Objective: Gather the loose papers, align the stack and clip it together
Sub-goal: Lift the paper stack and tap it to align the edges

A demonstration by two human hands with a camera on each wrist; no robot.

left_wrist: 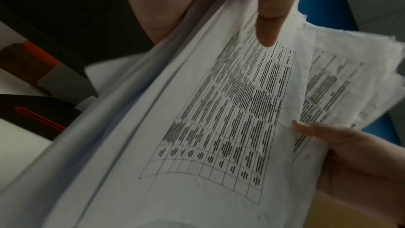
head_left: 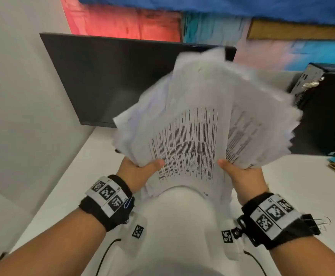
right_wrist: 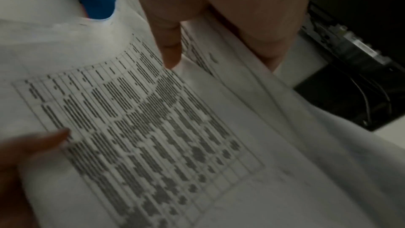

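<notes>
A person's two hands hold up a thick, untidy stack of papers (head_left: 202,124) above a white counter (head_left: 95,160), seen from a camera on the person's head. The left hand (head_left: 136,172) grips the stack's near left corner, thumb on top of the front sheet and fingers hidden behind. The right hand (head_left: 240,174) grips the near right corner the same way, thumb pressed on the front. The front sheet is a printed table of ruled columns filled with dark text.

The sheets fan outward at the far end, their edges staggered and blurred, so the stack is gathered but not yet squared. Behind it stands a dark computer monitor (head_left: 103,80), and to the right sits a black desktop computer case (head_left: 325,108). Close by the right wrist lies what looks like a black binder clip (head_left: 319,222) with wire handles; a small blue paper clip (head_left: 128,203) shows by the left wristband.

The step in hand appears to be aligning. The next move likely calls for standing the stack on edge and tapping it on the counter until the edges sit flush, then freeing one hand to fetch a clip while the other pinches the stack firmly.
</notes>
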